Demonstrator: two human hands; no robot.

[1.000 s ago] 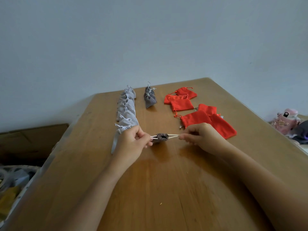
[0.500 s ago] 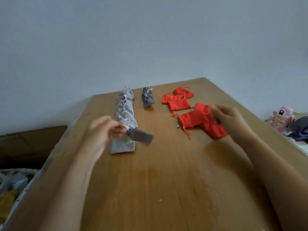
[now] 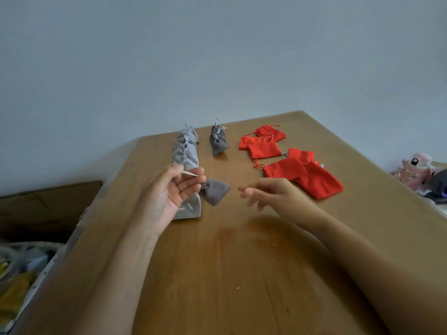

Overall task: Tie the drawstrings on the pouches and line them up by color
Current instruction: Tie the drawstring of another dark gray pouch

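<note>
Wooden table (image 3: 217, 262). My left hand (image 3: 169, 193) pinches drawstring (image 3: 191, 174) of dark grey pouch (image 3: 216, 191) beside light grey row (image 3: 186, 151); pouch axis crosswise, neck leftward. Right hand (image 3: 268, 192) loose, holds nothing.

Domestic room: brown wooden table (image 3: 242, 262) against plain pale wall (image 3: 217, 56); brown cardboard box (image 3: 48, 201) left, pink toy-like object (image 3: 413, 165) right.

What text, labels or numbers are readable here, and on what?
None readable.
The light grey pouches, dark grey pouches, red pouches and table show no print.
The pink thing at the right edge and the clutter at lower left are too blurred to tell.
</note>
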